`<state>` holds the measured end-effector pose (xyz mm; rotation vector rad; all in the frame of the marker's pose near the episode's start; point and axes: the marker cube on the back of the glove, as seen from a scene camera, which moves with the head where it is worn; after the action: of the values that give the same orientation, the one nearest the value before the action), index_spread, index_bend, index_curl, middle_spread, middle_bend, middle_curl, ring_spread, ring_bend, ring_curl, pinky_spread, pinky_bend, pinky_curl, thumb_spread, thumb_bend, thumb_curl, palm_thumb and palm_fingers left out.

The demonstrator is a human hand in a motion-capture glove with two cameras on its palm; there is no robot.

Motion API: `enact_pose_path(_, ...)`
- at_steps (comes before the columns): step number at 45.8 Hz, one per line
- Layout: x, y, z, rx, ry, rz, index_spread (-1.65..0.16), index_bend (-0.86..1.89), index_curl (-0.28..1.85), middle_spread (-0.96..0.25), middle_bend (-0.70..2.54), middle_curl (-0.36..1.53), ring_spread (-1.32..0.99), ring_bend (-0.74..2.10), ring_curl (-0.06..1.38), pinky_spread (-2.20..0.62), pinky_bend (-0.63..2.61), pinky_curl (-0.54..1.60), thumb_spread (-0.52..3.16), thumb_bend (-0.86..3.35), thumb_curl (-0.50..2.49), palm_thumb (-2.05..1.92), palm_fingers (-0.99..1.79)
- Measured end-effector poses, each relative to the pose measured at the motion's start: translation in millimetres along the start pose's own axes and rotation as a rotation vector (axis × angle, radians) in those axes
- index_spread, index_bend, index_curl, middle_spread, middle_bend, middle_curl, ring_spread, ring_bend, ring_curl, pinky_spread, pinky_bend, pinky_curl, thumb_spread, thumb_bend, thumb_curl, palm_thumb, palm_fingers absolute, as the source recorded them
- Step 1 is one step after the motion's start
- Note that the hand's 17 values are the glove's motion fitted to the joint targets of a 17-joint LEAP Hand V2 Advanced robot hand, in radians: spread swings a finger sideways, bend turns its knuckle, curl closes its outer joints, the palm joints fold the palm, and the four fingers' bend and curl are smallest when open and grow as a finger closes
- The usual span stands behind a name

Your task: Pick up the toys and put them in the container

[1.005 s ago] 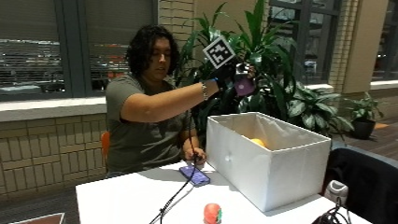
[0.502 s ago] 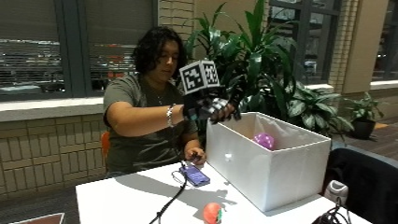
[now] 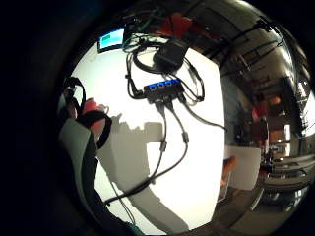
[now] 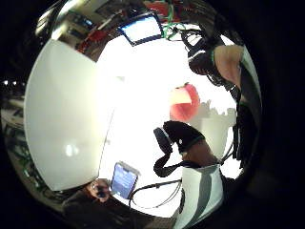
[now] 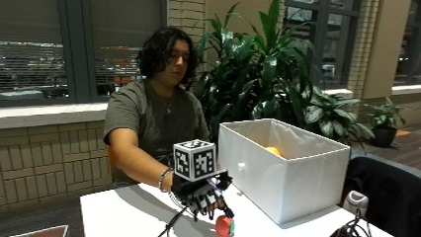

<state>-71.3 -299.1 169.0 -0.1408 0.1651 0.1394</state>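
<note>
- Gloved right hand low over the white table, fingers hanging down and spread, relaxed, gripping nothing.
- Red toy on the table just below and slightly ahead of the fingertips; can't tell from the outside view if they touch it.
- Thumb side palm view: red toy lies on the table beyond the black-strapped finger, apart from it.
- Little finger side palm view: a bit of the red toy shows beside the strapped fingers.
- White container stands on the table right next to the fingers, on the far side from the person's body; an orange toy sits inside it.
- Container wall fills the side of the thumb view, near the palm.
- Phone with lit screen lies on the table on the wrist side of the fingers.
- USB hub with blue ports and black cables lies on the table, well past the fingertips.
- Green plant behind the container.
</note>
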Motion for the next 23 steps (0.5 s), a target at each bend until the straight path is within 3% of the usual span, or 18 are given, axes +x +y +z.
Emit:
enact_pose_path(9,-3.0,-4.2,35.1,-0.006,-0.019,0.062,-0.43,0.18,0.49,-0.46,1.43,1.20,-0.49,1.81,0.81,-0.43,1.64,0.68,1.16,0.00,0.32,0.24,0.76)
enact_pose_path(14,-5.6,1.2,35.9,0.063,0.022,0.014,-0.43,0.28,0.52,-0.47,1.44,1.22,-0.50,1.78,0.84,-0.43,1.61,0.69,1.19,0.04,0.33,0.33,0.83)
enact_pose_path(23,-25.4,31.3,-38.4,0.233,-0.110,-0.122,-0.40,0.43,0.59,-0.48,1.48,1.27,-0.52,1.78,0.88,-0.45,1.59,0.73,1.26,0.05,0.32,0.38,0.86)
